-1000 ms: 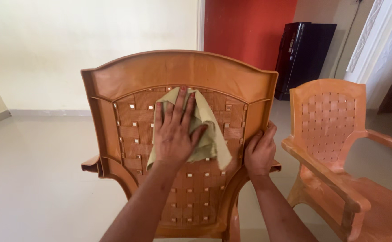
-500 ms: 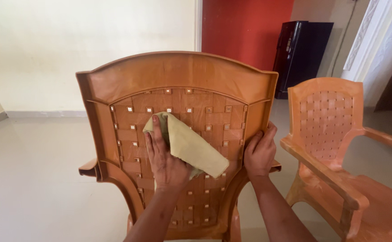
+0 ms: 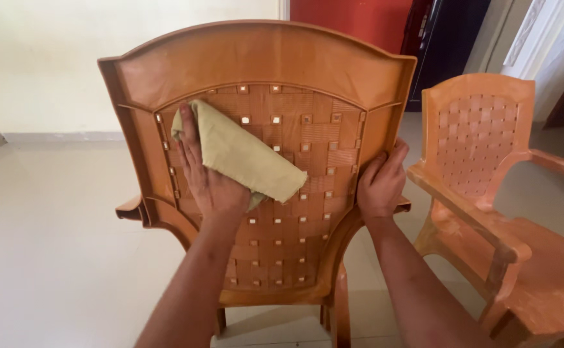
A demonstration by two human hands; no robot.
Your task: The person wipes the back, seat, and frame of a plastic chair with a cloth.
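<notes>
A person's left hand (image 3: 207,171) presses a folded olive-green cloth (image 3: 243,154) flat against the woven back of an orange plastic chair (image 3: 262,58), fingers spread over the cloth at the panel's upper left. The right hand (image 3: 380,183) clasps the chair's right edge, apparently steadying it against the pressure. A second orange chair (image 3: 488,148) stands just right of the first; a dark cabinet (image 3: 449,32) and red wall (image 3: 353,16) lie behind it. No packages, labels or signs show.
</notes>
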